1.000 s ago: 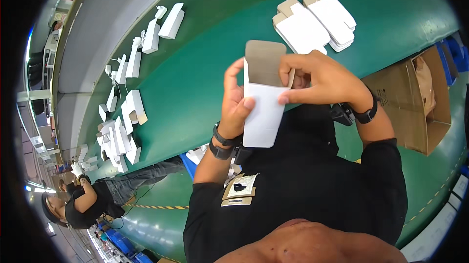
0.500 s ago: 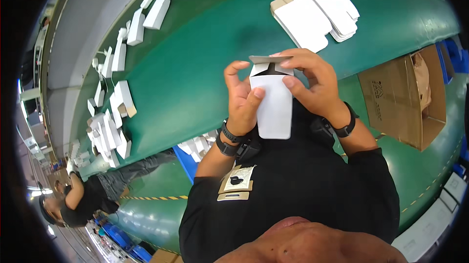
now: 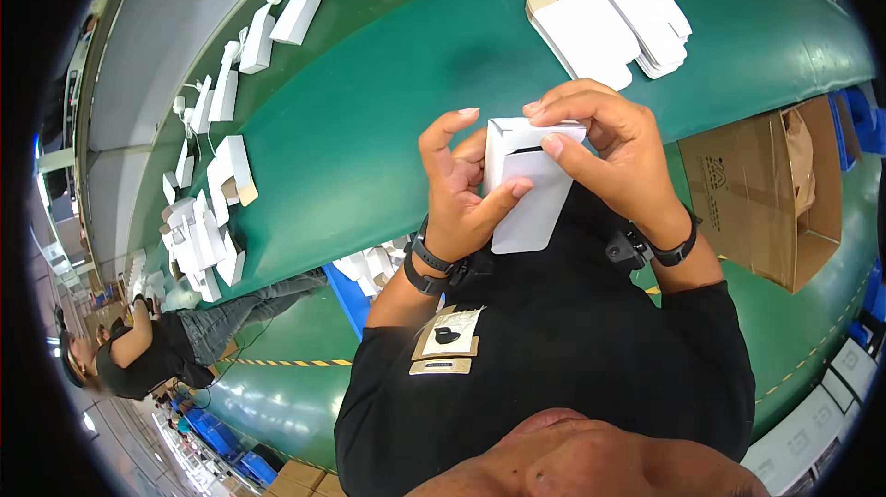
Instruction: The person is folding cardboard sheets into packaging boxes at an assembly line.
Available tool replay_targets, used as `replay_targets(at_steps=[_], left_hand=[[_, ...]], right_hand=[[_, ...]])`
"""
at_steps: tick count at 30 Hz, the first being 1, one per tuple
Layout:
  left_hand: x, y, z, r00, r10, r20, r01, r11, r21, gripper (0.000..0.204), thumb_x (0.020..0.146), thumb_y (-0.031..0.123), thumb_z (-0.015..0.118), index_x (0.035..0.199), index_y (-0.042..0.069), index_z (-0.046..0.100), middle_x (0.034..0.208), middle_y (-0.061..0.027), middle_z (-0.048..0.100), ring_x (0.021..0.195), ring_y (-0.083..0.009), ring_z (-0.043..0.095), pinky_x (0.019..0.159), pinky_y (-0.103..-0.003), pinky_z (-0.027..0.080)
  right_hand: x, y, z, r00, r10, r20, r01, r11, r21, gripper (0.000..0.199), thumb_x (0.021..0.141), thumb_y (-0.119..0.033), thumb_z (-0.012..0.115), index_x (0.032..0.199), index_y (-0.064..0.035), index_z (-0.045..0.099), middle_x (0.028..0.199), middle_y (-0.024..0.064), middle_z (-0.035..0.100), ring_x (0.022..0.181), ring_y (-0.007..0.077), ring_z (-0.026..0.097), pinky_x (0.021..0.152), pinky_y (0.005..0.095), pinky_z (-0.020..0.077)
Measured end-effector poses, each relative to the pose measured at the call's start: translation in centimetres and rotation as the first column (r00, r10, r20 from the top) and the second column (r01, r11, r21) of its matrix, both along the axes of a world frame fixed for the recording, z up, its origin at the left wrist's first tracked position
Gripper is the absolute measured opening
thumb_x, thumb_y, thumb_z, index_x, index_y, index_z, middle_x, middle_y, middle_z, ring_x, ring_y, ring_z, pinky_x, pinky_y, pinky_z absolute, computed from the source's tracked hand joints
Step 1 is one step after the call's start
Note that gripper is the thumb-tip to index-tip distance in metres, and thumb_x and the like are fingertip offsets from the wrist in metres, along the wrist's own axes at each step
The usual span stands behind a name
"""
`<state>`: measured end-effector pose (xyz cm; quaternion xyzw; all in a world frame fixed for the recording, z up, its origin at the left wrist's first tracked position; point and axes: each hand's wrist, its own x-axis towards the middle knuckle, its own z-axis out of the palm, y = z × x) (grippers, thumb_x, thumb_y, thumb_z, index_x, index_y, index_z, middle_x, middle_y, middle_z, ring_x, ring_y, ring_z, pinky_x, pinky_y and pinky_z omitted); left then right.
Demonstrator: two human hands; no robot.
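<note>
A small white carton (image 3: 532,202) is held upright in front of my chest, tilted a little. My left hand (image 3: 461,183) grips its left side, thumb across the front face and the index finger raised off it. With thumb and fingers, my right hand (image 3: 604,142) pinches the top flap at the upper right corner. That flap lies folded over the top, and a narrow dark slit shows along its front edge. What is inside the carton cannot be seen.
Two stacks of flattened white cartons (image 3: 581,31) lie on the green table (image 3: 388,109). Along its left stand folded white boxes (image 3: 221,95), with a heap of more (image 3: 198,239). A brown cardboard box (image 3: 738,197) is at right. Another person (image 3: 148,349) works at far left.
The carton's top flap, raised half a second ago, is now folded down over the opening. The carton has turned slightly and tilted in my hands.
</note>
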<state>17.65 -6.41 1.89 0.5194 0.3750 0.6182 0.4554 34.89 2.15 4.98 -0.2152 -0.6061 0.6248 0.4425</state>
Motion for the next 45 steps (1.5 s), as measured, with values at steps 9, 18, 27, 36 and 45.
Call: replay_targets(at_steps=[9, 18, 27, 36, 45], left_hand=[[0.0, -1.5, 0.5, 1.0, 0.021, 0.003, -0.021, 1.0, 0.0, 0.057, 0.095, 0.007, 0.063, 0.143, 0.007, 0.032, 0.124, -0.0231, 0.059, 0.114, -0.0262, 0.061, 0.094, -0.036, 0.05], [-2.9, -2.7, -1.5, 0.998, 0.012, 0.06, -0.01, 0.999, -0.031, 0.034, 0.099, 0.008, 0.056, 0.131, 0.004, 0.043, 0.111, -0.011, 0.058, 0.096, -0.0142, 0.058, 0.082, -0.029, 0.049], [-16.3, -21.7, 0.5, 0.601, 0.752, -0.272, -0.789, 0.612, -0.05, 0.029, 0.098, 0.014, 0.05, 0.124, 0.005, 0.045, 0.119, -0.0062, 0.044, 0.11, -0.0163, 0.043, 0.1, -0.032, 0.035], [-30.4, -55.4, -11.7, -0.198, 0.686, -0.701, -0.936, -0.344, -0.073, 0.041, 0.099, 0.034, 0.058, 0.121, 0.002, 0.048, 0.12, -0.0199, 0.058, 0.108, -0.0286, 0.058, 0.096, -0.039, 0.043], [-23.4, -40.4, 4.2, -0.096, 0.868, -0.487, -0.988, -0.023, 0.153, 0.018, 0.102, 0.019, 0.055, 0.098, 0.001, 0.058, 0.089, -0.0059, 0.061, 0.081, -0.012, 0.056, 0.076, -0.027, 0.047]], right_hand=[[0.4, -0.6, 1.4, 0.981, 0.053, 0.186, -0.065, 0.996, 0.057, 0.016, 0.087, -0.005, 0.067, 0.101, 0.0018, 0.072, 0.106, 0.0136, 0.068, 0.097, 0.0208, 0.067, 0.089, 0.0335, 0.0536], [-1.9, -1.5, -0.9, 0.962, 0.022, 0.271, -0.108, 0.946, 0.307, 0.016, 0.086, -0.005, 0.069, 0.101, -0.002, 0.074, 0.113, 0.0163, 0.07, 0.107, 0.0307, 0.067, 0.091, 0.0388, 0.0528], [-3.7, -3.2, 0.1, 0.488, -0.395, 0.778, -0.419, 0.677, 0.606, 0.073, 0.072, -0.01, 0.08, 0.139, -0.0072, 0.051, 0.147, 0.018, 0.046, 0.139, 0.0396, 0.037, 0.112, 0.0477, 0.0344], [-5.1, -9.7, 4.4, 0.305, -0.399, 0.865, -0.663, 0.563, 0.494, 0.039, 0.076, 0.001, 0.07, 0.114, 0.0005, 0.065, 0.118, 0.02, 0.067, 0.106, 0.0388, 0.063, 0.091, 0.0444, 0.0514], [-3.4, -7.8, 7.6, 0.509, -0.524, 0.683, -0.486, 0.48, 0.73, 0.014, 0.084, 0.0, 0.062, 0.097, -0.0007, 0.066, 0.086, 0.0175, 0.069, 0.083, 0.0317, 0.068, 0.072, 0.0403, 0.0554]])
